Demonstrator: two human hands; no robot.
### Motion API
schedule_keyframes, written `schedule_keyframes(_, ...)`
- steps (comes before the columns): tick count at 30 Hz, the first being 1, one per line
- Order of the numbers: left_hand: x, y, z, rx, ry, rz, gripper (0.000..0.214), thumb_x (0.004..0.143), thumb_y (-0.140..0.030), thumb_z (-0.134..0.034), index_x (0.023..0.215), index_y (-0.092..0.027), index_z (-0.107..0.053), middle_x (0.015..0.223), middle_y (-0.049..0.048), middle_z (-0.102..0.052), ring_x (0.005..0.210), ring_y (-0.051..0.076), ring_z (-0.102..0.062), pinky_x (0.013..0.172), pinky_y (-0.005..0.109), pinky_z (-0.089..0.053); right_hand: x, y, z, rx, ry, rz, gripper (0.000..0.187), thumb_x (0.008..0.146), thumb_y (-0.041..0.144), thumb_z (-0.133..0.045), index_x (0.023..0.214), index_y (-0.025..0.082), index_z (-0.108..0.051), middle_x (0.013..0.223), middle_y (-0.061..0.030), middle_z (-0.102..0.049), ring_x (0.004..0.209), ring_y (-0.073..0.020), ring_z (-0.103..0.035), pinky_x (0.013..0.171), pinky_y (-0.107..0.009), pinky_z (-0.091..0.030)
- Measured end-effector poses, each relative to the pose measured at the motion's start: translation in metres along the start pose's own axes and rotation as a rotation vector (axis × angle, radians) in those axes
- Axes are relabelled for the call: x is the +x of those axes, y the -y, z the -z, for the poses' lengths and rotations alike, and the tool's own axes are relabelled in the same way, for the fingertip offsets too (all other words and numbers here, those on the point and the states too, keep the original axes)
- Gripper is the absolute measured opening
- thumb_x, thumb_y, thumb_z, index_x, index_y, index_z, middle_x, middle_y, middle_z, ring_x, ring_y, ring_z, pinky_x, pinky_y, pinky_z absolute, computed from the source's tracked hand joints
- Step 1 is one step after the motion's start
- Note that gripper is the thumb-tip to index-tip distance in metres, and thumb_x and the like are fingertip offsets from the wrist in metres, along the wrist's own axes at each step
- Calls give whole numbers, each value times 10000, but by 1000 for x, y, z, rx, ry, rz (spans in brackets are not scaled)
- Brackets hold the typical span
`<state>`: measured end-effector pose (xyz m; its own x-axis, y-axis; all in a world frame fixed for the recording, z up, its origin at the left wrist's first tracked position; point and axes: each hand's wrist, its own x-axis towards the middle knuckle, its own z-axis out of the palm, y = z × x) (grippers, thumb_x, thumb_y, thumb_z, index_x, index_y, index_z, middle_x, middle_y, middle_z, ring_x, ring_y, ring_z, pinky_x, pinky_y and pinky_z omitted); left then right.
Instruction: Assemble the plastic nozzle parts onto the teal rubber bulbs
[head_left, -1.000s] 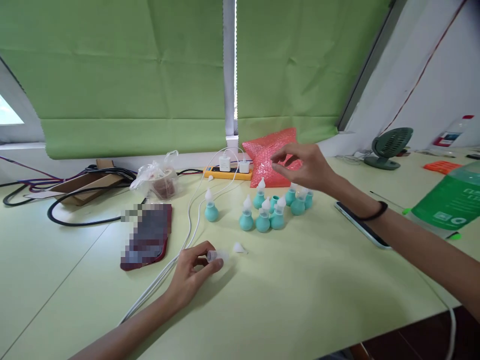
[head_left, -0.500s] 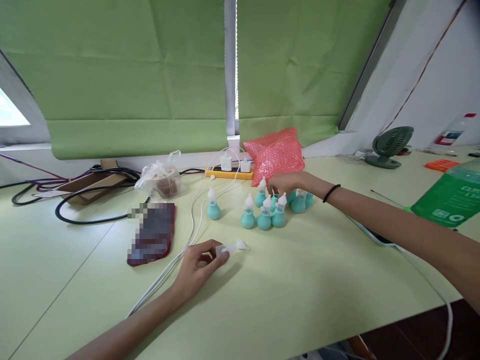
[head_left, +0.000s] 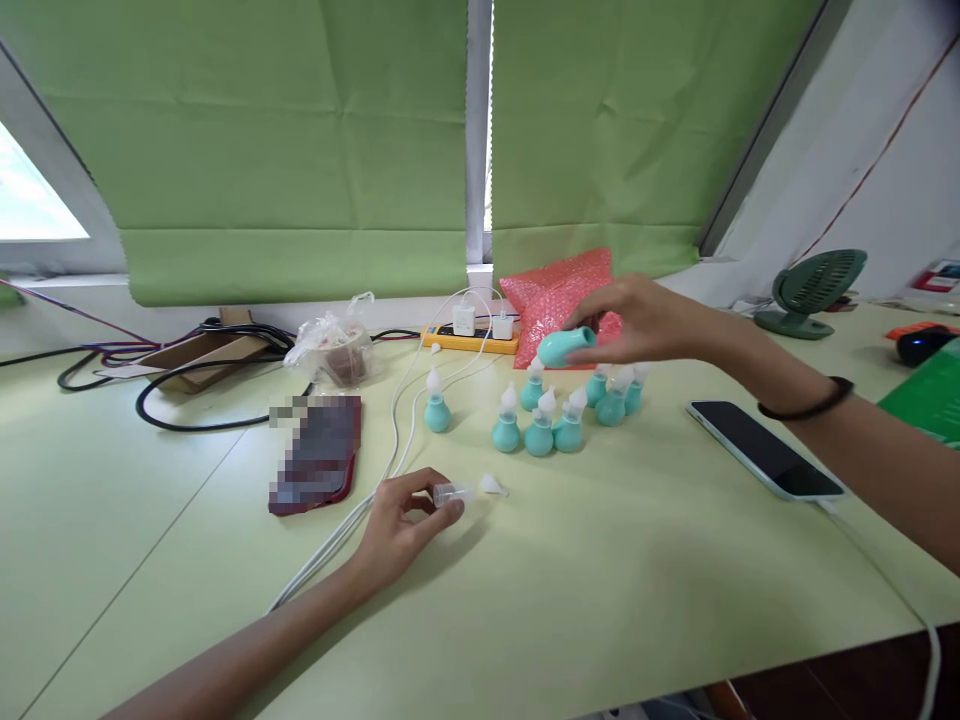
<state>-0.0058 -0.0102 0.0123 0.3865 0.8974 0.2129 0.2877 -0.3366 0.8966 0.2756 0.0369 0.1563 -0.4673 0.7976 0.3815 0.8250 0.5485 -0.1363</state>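
My left hand (head_left: 409, 520) rests low over the table, its thumb and fingers pinching a small clear plastic tube (head_left: 453, 493). A loose white nozzle tip (head_left: 492, 485) lies on the table just right of that tube. Raised above the table, my right hand (head_left: 637, 320) grips a teal rubber bulb (head_left: 562, 346), tilted sideways with its open neck toward the right. Below it stand several teal bulbs with white nozzles fitted, among them one bulb (head_left: 538, 436) at the front of the group. Another fitted bulb (head_left: 437, 412) stands apart to the left.
A red-cased phone (head_left: 319, 455) lies left of white cables; another phone (head_left: 765, 450) is charging at right. Behind are a yellow power strip (head_left: 480, 342), pink bubble bag (head_left: 540, 300), tape in a plastic bag (head_left: 341, 355), cardboard box (head_left: 199, 365) and green fan (head_left: 814, 290).
My right hand has lifted a teal bulb up out of the group and moved right. My left hand keeps its pinch on the clear tube. The view has shifted slightly.
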Motion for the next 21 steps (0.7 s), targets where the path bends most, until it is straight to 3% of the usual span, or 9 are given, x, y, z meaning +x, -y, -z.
schedule_keyframes(4, 0, -2, 2, -68, -30, -1, 156, 719, -260, -573, 659, -118, -597, 590, -2, -519, 551, 105, -480, 509, 200, -424, -26, 43, -17, 263, 151, 227, 257, 610, 375, -651, 799, 201, -654, 738, -5, -626, 639, -130, -552, 590, -252, -426)
schedule_keyframes(6, 0, -5, 2, -102, -8, -1, 193, 735, -274, -560, 632, -117, -604, 570, -1, -525, 540, 106, -488, 505, 202, -430, -36, 57, -40, 321, 281, 266, 223, 605, 299, -657, 803, 197, -652, 691, -3, -608, 609, -123, -540, 574, -246, -422)
schedule_keyframes(10, 0, -5, -1, -147, 12, 12, 219, 736, -312, -566, 774, -118, -662, 695, 46, -621, 635, 153, -559, 546, 240, -477, -45, 68, -89, 477, 329, 285, 195, 584, 198, -651, 779, 180, -651, 651, -4, -564, 584, -114, -513, 539, -227, -414)
schedule_keyframes(12, 0, -2, -2, -172, -20, 45, 290, 702, -309, -611, 925, -127, -651, 851, 74, -658, 753, 191, -591, 624, 277, -504, -48, 73, -110, 578, 304, 255, 215, 593, 212, -654, 804, 174, -638, 716, -15, -561, 581, -104, -507, 531, -219, -422)
schedule_keyframes(15, -1, 2, -2, -212, -48, 79, 368, 654, -283, -663, 985, -124, -630, 977, 90, -650, 843, 211, -598, 727, 313, -506, -58, 81, -132, 690, 116, 202, 294, 651, 278, -633, 925, 184, -587, 890, -51, -560, 681, -124, -536, 612, -247, -454)
schedule_keyframes(17, -2, 2, -2, -247, -45, 92, 358, 649, -276, -669, 969, -120, -626, 955, 89, -654, 820, 202, -604, 721, 307, -505, -66, 87, -140, 708, 11, 214, 269, 729, 261, -566, 987, 190, -537, 911, -58, -573, 814, -154, -541, 732, -281, -447)
schedule_keyframes(21, -1, -1, -3, -312, -20, 94, 293, 713, -298, -610, 944, -119, -577, 721, 39, -641, 639, 140, -578, 590, 256, -482, -77, 91, -145, 694, -5, 137, 221, 807, 227, -462, 1028, 207, -467, 935, -49, -578, 852, -148, -538, 762, -277, -432)
